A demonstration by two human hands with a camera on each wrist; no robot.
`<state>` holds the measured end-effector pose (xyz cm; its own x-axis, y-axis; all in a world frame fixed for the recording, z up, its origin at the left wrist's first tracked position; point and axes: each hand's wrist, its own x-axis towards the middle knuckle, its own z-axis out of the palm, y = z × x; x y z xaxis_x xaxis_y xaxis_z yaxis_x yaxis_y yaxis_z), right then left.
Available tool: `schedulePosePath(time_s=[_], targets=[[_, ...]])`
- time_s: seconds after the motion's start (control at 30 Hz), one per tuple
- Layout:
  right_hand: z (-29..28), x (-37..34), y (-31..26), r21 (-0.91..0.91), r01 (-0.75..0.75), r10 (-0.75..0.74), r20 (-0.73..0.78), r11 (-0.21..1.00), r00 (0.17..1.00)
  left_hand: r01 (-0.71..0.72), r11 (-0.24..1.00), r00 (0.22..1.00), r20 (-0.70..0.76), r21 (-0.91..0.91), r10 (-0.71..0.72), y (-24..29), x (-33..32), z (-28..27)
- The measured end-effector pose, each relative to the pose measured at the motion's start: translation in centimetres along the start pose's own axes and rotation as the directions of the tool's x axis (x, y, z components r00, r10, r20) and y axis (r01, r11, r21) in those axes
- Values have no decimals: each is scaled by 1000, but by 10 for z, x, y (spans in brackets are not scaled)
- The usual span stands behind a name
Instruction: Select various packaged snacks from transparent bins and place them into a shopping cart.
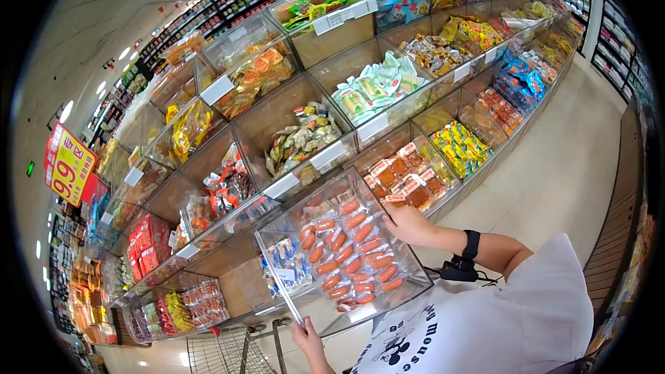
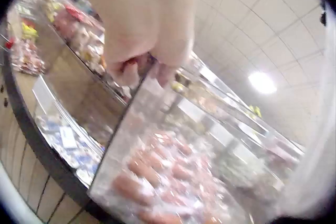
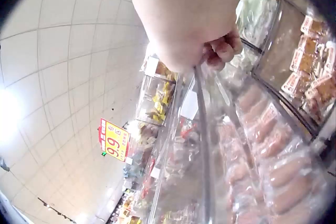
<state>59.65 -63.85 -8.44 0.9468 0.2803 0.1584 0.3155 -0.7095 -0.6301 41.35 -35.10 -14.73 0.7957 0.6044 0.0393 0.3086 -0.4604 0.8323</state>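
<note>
In front of the person's body is a clear plastic bin [image 1: 284, 298] with several small wrapped sausages [image 1: 353, 256] inside, tilted in the head view. The left hand [image 1: 309, 339] grips the near end of its left edge; in the left wrist view, that hand [image 2: 147, 29] has its fingers curled over the rim. At the opposite side, the right hand [image 1: 410, 224] holds the bin's right edge. Curled fingers of the right hand [image 3: 199, 35] wrap the rim in the right wrist view, with the sausages [image 3: 268, 140] below.
Tiered bins of wrapped snacks rise ahead, including brown square packs [image 1: 409, 179] just beyond the right hand. Blue-and-white packets [image 1: 285, 263] lie in a bin left of the sausages. A shopping cart [image 1: 228, 353] stands at lower left. A price sign [image 1: 69, 165] hangs at left.
</note>
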Motion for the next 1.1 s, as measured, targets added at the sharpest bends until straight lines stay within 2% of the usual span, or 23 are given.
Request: schedulePosePath(time_s=[0.1, 0.13, 0.23, 0.3, 0.33, 0.43, 0.5, 0.53, 0.57, 0.6, 0.67, 0.8, 0.87, 0.97, 1.03, 1.07, 1.1], targets=[[-7, -5, 3, 55, -11, 8, 55, 998, 998, -19, 997, 1000, -3, 80, 19, 13, -19, 0], [-4, -7, 8, 42, 17, -18, 38, 999, 999, -18, 999, 1000, 2, 47, 18, 17, -26, -2], [-5, -17, 17, 213, 38, -49, 44, 976, 998, -12, 1000, 1000, 15, 1, 12, 29, -44, -10], [-23, -18, 10, 174, 13, -22, 54, 985, 998, -7, 999, 1000, 14, 32, 7, 33, -58, -13], [-31, -22, 7, 156, -6, -4, 68, 988, 998, 73, 997, 996, 47, 33, -75, 40, -59, -15], [-59, -27, 14, 126, -89, 75, 109, 988, 991, 68, 988, 992, 95, 140, -82, 90, -52, -15], [-76, -27, 25, 138, -211, 200, 89, 968, 976, 14, 996, 994, 104, 86, -23, 84, -39, 3], [-84, -28, 34, 142, -266, 257, 76, 954, 963, 28, 997, 989, 144, 71, -38, 92, -35, 13], [-87, -29, 55, 116, -223, 222, 21, 968, 975, 38, 998, 982, 181, 53, -47, 101, -29, 23], [-89, -28, 82, 92, -179, 184, -40, 979, 982, -17, 996, 971, 240, 86, -4, 107, -23, 35], [-101, -24, 121, 150, -218, 230, -70, 964, 971, -110, 989, 935, 346, 96, 71, 118, -18, 61], [-135, -13, 176, -6, -214, 212, -103, 977, 972, -200, 979, 854, 496, 32, 159, 150, -17, 106], [-139, 6, 198, -63, -195, 186, -124, 979, 975, -176, 984, 842, 516, -11, 156, 147, -11, 129], [-141, 37, 202, 5, -226, 226, -36, 974, 974, -155, 988, 850, 508, -13, 140, 139, 0, 157], [-143, 60, 198, -87, -166, 167, 14, 982, 986, -98, 995, 848, 525, 23, 72, 145, -1, 162], [-146, 66, 197, -136, -147, 154, 46, 980, 987, -97, 995, 871, 484, 14, 78, 147, -3, 165], [-143, 76, 200, -114, -122, 130, 60, 986, 990, -84, 996, 878, 474, 25, 62, 148, -1, 167]])
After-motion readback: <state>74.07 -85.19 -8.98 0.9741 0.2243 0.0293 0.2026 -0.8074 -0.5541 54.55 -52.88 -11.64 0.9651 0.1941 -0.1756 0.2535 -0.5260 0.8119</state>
